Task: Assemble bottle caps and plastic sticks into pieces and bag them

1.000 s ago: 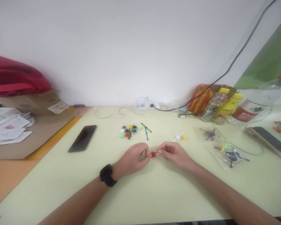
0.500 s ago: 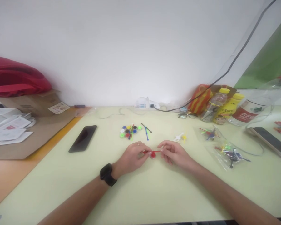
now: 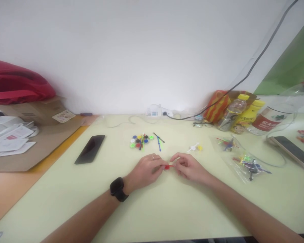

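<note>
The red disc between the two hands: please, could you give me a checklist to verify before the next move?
1. Left hand at the red disc: ok, fingertips are at its edge.
2. Right hand gripping the red stick: cannot tell, contact is unclear.
3. Red stick fixed to the disc: cannot tell, too small.
4. Coloured discs apart from both hands: ok, they lie beyond.
5. Black phone apart from the left hand: ok.

Bright, diffuse light, faint shadows, softly blurred detail.
</note>
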A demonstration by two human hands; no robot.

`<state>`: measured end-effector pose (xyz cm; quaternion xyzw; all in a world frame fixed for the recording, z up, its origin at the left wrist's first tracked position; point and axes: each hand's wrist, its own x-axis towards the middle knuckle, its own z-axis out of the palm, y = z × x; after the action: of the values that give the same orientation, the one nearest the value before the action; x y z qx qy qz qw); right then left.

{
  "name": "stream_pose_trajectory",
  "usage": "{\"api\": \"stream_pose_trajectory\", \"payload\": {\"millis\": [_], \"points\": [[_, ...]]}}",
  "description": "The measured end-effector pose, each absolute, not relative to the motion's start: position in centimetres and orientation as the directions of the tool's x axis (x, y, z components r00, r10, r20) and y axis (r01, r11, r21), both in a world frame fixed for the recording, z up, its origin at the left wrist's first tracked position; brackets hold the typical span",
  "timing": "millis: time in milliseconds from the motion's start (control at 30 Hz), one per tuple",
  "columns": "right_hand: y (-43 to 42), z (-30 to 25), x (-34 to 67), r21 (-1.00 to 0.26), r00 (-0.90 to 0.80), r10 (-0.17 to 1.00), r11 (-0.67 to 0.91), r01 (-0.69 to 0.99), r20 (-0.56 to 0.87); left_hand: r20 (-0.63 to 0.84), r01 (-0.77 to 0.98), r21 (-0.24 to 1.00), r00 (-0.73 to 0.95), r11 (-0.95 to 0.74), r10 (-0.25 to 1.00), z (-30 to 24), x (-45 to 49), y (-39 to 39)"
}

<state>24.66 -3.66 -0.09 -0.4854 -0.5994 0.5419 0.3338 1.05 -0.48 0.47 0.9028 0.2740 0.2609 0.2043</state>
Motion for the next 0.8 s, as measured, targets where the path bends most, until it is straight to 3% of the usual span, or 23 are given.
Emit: {"api": "stream_pose_trajectory", "payload": {"millis": [233,800], "points": [[-3.1,-1.0,24.6,-0.960,-0.230,0.973,0.077,0.269,0.013,0.402,0.446,0.392,0.704,-0.805,0.586,0.4,1.3,-0.3],[-2.6,-1.6,24.9,-0.916,-0.248,0.963,0.191,0.354,0.105,0.308,0.554,0.377,0.681,-0.742,0.665,0.2,2.2,-1.5]]}}
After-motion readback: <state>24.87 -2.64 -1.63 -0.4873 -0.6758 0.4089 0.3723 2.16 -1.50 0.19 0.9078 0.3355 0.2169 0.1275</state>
